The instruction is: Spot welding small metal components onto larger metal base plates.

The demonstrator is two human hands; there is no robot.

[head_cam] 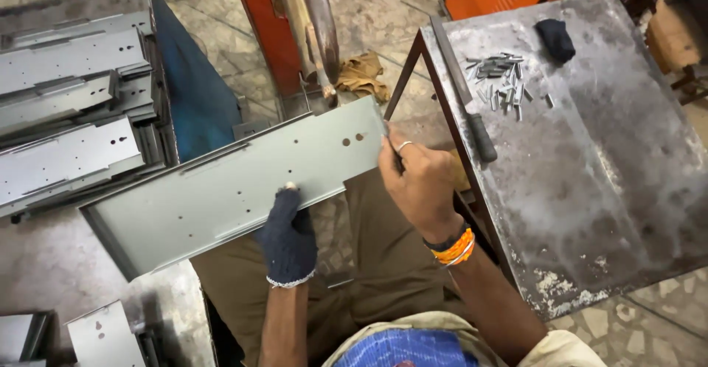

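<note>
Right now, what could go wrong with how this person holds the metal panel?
1. The bare right hand grips the grey sheet-metal panel at its end edge, which may cut.
2. The gloved left hand supports only one long edge; the panel could tip off the lap.

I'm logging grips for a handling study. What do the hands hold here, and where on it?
Both hold one grey sheet-metal panel. The gloved left hand grips its near long edge; the bare right hand grips its right end.
</note>
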